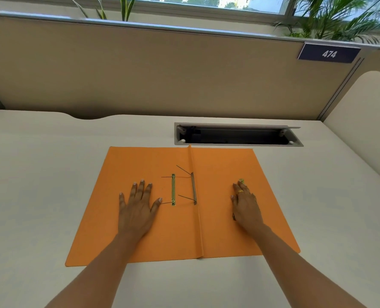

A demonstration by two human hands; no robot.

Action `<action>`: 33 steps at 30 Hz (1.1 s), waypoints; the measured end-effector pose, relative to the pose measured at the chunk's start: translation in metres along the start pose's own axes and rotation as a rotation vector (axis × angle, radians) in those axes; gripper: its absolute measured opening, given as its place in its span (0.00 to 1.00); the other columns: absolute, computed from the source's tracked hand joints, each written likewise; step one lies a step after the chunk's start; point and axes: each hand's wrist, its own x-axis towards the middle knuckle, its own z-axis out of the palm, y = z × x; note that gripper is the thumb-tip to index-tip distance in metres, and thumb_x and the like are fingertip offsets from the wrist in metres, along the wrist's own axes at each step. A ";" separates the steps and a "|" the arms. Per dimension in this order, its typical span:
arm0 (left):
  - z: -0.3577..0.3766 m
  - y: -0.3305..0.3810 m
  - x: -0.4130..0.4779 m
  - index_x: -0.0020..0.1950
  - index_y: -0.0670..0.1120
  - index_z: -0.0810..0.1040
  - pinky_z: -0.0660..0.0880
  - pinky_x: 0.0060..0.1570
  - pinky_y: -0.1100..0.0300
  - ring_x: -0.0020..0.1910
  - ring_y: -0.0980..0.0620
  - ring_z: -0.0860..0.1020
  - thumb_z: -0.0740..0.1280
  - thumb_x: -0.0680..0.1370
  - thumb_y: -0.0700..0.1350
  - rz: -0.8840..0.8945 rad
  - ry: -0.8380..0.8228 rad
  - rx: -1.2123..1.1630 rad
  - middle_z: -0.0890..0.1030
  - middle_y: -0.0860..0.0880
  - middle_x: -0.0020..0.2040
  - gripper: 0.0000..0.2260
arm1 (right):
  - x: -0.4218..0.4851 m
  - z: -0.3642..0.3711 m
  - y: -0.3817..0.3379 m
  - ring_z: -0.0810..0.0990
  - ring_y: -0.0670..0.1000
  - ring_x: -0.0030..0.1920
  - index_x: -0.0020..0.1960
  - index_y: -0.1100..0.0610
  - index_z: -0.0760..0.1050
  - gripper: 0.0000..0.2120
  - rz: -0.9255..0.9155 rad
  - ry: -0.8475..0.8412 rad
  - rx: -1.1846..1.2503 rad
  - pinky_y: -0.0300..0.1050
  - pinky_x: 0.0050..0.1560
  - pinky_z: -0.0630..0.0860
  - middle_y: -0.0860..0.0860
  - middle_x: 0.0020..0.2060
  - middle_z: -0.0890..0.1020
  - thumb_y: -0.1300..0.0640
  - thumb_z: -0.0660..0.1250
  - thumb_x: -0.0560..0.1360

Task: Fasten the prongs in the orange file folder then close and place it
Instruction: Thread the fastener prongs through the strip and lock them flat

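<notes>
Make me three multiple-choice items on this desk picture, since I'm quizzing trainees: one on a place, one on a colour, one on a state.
1. Where does the left hand rest?
A. on the folder's left flap
B. on the bare desk
C. in the cable slot

2. What colour is the folder?
A. blue
B. orange
C. green

3. How does the folder lie?
A. closed
B. standing on edge
C. open flat

Answers:
1 A, the palm lies flat on the flap, left of the gold metal strip.
2 B, both flaps are orange against the pale desk.
3 C, both flaps are spread either side of the fold, with the thin prongs still sticking up.
</notes>
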 end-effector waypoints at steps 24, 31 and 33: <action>0.001 0.000 -0.005 0.77 0.51 0.49 0.42 0.75 0.45 0.78 0.51 0.46 0.46 0.80 0.59 -0.008 0.013 -0.017 0.48 0.51 0.79 0.27 | 0.004 -0.020 -0.010 0.75 0.59 0.58 0.51 0.56 0.80 0.10 0.464 0.121 0.111 0.52 0.54 0.74 0.56 0.54 0.80 0.53 0.69 0.72; -0.001 0.002 -0.008 0.77 0.51 0.48 0.41 0.75 0.45 0.78 0.51 0.45 0.47 0.80 0.59 -0.012 0.006 -0.037 0.48 0.51 0.79 0.27 | 0.001 -0.023 -0.010 0.77 0.58 0.55 0.51 0.57 0.79 0.10 0.497 0.117 0.193 0.48 0.47 0.72 0.55 0.52 0.82 0.55 0.70 0.71; -0.002 0.002 -0.008 0.77 0.51 0.49 0.40 0.75 0.45 0.78 0.51 0.45 0.48 0.80 0.59 -0.011 -0.009 -0.053 0.48 0.50 0.79 0.27 | 0.001 -0.024 -0.012 0.78 0.58 0.54 0.51 0.57 0.78 0.10 0.499 0.107 0.199 0.46 0.45 0.69 0.56 0.52 0.81 0.55 0.70 0.71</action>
